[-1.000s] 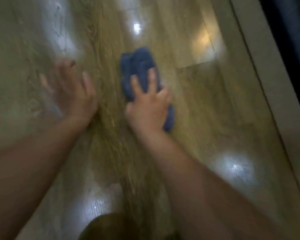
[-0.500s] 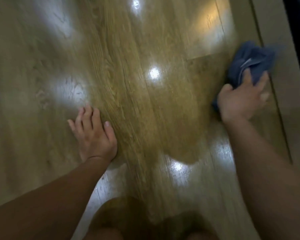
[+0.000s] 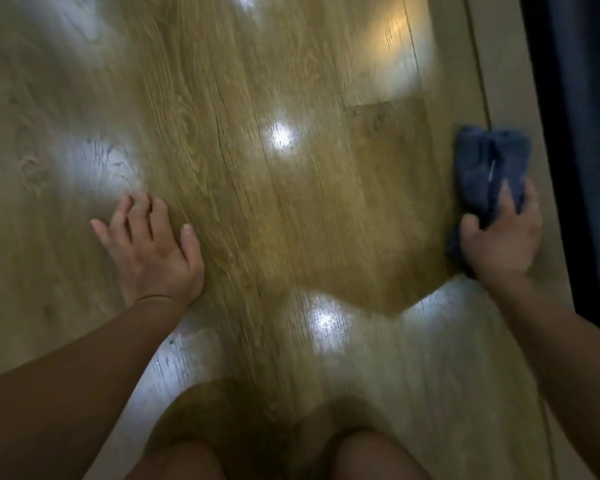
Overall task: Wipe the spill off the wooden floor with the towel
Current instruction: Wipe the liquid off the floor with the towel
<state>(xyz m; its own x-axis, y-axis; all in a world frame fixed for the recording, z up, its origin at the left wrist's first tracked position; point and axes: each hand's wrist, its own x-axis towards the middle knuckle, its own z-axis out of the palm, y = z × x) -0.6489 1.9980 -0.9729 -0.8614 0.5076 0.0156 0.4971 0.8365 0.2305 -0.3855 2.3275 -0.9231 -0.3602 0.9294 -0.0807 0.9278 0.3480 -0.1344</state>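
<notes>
The blue towel [image 3: 489, 161] lies bunched on the wooden floor [image 3: 257, 202] at the far right, against the pale strip along the floor's edge. My right hand [image 3: 503, 237] sits on the towel's near end, fingers over the top and thumb curled at its left side, gripping it. My left hand [image 3: 149, 247] rests flat on the floor at the left, fingers spread, holding nothing. The boards shine with bright light patches; I cannot pick out a spill through the glare and blur.
A pale beige strip [image 3: 506, 81] runs along the right edge of the boards, with a dark blue upright surface [image 3: 582, 133] beyond it. My knees [image 3: 371, 455] show at the bottom edge. Bare floorboards stretch between my hands.
My right hand swept the towel from the middle of the floor to the far right edge. My left hand came down flat on the floor and stayed there.
</notes>
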